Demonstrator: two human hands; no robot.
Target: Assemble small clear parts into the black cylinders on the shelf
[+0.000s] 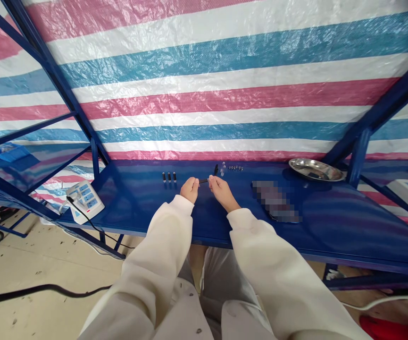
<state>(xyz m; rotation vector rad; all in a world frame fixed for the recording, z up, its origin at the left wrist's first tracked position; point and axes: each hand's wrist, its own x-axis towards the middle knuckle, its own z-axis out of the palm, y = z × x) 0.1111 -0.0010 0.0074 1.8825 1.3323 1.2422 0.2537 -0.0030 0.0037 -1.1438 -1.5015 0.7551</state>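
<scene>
Both my hands are stretched out over the blue metal shelf (147, 208). My left hand (190, 189) is closed in a pinch on one end of a small black tube (204, 181). My right hand (220, 190) pinches the tube's other end, where a small clear piece shows. Three short black tubes (169, 177) stand in a row just left of my hands. Behind my hands stand one more black tube (216, 169), some tiny clear pieces (222, 167) and a row of small dark parts (235, 168).
A round steel dish (316, 170) sits at the back right. A blurred flat object (276, 201) lies right of my hands. A white power strip (85, 200) with a black cable lies at the shelf's left end. Blue frame posts and a striped tarp stand behind.
</scene>
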